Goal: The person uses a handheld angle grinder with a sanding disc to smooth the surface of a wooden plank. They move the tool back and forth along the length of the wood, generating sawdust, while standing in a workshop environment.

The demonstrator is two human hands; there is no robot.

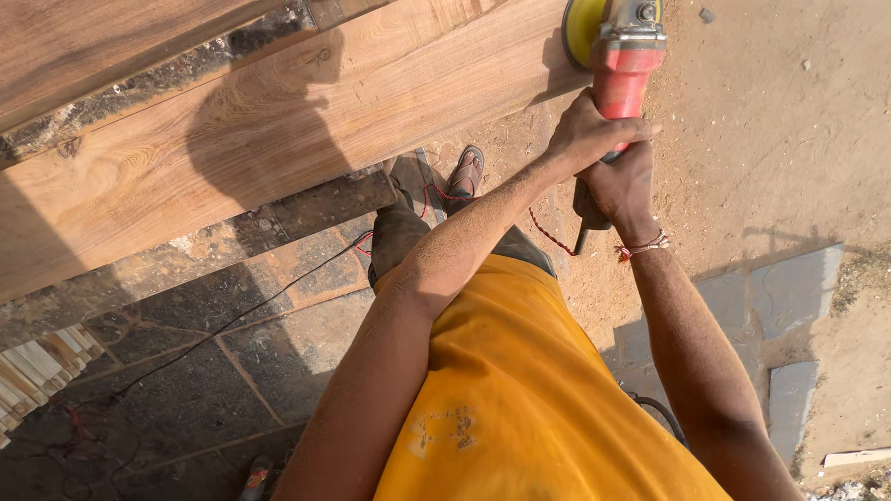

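A red angle grinder (pixel 624 67) with a yellow sanding disc (pixel 583 26) sits at the end of a long wooden plank (pixel 278 130) at the top of the head view. My left hand (pixel 588 133) wraps over the grinder's red body from the left. My right hand (pixel 624 187) grips it lower down, near the black rear handle (pixel 585 221); a red thread band is on that wrist. The disc touches the plank's right end. I wear a yellow shirt (pixel 520 390), and one sandalled foot (pixel 467 171) shows below the plank.
A second plank (pixel 102 42) lies at the upper left on a dark support beam (pixel 186 250). A black cable (pixel 223 325) runs over stone paving (pixel 186 390). Sandy ground (pixel 789 139) lies to the right, with grey slabs (pixel 789 297) and stacked light wood strips (pixel 37 371) at the left edge.
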